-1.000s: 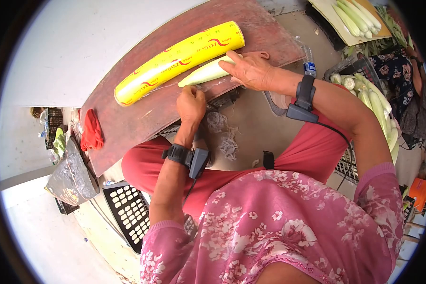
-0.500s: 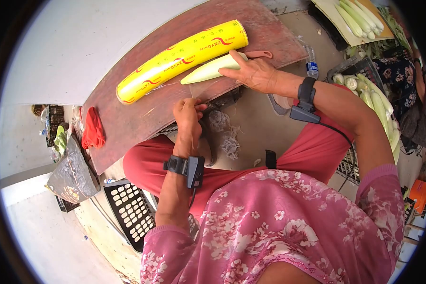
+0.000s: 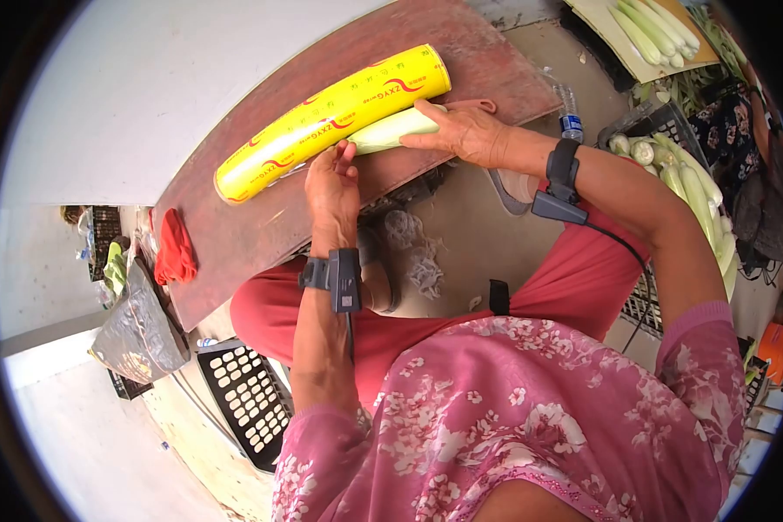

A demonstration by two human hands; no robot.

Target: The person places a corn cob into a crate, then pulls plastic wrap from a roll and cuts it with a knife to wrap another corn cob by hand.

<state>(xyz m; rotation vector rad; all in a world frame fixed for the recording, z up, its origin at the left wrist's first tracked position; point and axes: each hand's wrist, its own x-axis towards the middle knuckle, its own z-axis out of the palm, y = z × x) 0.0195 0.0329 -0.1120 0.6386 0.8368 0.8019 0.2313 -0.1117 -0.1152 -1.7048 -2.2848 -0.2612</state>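
A large yellow roll of cling film [image 3: 322, 122] with red printing lies slantwise on the reddish board. Along its near side is a pale green, tapered vegetable stalk [image 3: 390, 130], several of the same sort being heaped in a crate. My right hand [image 3: 465, 133] is wrapped over the stalk's thick right end, thumb and fingers around it. At its pointed left end, my left hand [image 3: 332, 184] has its fingers curled and pinched at the edge of clear film, which is hard to see. The very tip is hidden behind these fingers.
A red cloth [image 3: 175, 248] lies at the board's left end. Beyond its right end stand a water bottle [image 3: 571, 122] and a crate of stalks [image 3: 683, 178]; more stalks [image 3: 657, 35] lie at the upper right. A black perforated crate [image 3: 245, 396] is at lower left.
My left hand has moved up and slightly left, from the board's near edge to the stalk's pointed end. The stalk has shifted slightly within my right hand's hold, which stays nearly in place.
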